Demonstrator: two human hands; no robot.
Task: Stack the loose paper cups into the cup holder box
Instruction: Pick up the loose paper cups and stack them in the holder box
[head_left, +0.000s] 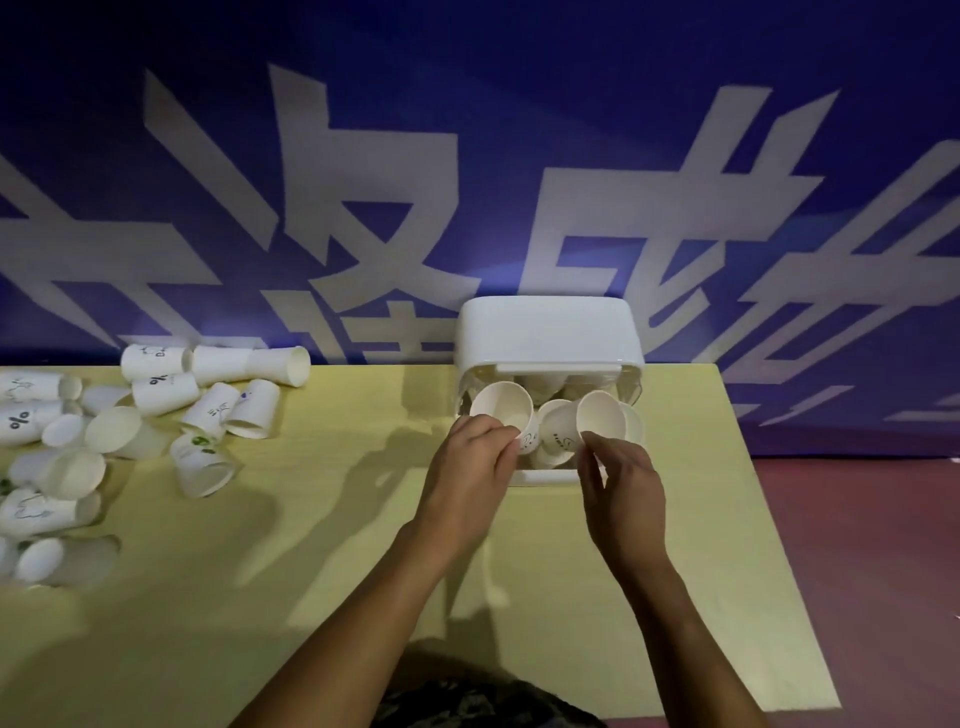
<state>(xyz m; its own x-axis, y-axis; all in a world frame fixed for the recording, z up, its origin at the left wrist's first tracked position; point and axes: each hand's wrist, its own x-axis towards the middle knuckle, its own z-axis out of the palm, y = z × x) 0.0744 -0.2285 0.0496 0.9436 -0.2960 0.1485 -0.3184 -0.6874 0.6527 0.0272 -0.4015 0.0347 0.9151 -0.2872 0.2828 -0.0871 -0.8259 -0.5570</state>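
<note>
Two bare forearms are extended from the near edge over a pale yellow surface (322, 519). The left hand (470, 462) is curled around the rim of a white paper cup (503, 410), pinched between thumb and fingers. The right hand (621, 480) is likewise closed on the rim of a second cup (600, 413). Both cups are held tilted, mouths toward the viewer, at the open front of a white cup holder box (545, 332), where more cups (556, 431) are seen. Far to the left, a heap of loose cups (156, 415) is scattered on its sides. Beyond, a blue banner (467, 130) with large white characters is seen.
</note>
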